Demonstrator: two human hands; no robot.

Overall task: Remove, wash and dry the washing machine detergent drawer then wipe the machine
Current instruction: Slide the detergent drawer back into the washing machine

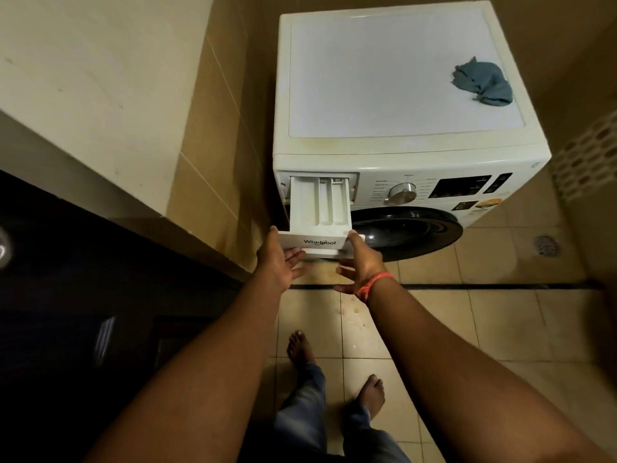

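You have one white front-loading washing machine [400, 95], one white plastic detergent drawer [319, 208] with three compartments, one crumpled blue cloth [482, 85], one silver round control dial [402, 193], one round metal floor drain [547, 245], two hands, left [277, 265] and right [362, 265], and two bare feet.

The drawer [320, 208] sticks out of the washing machine [400, 155] at its upper left, left of the dial [403, 192] and above the door [405, 232]. A cloth [482, 85] lies on the machine's top (far right corner). A worktop [66, 262] stands to the left.
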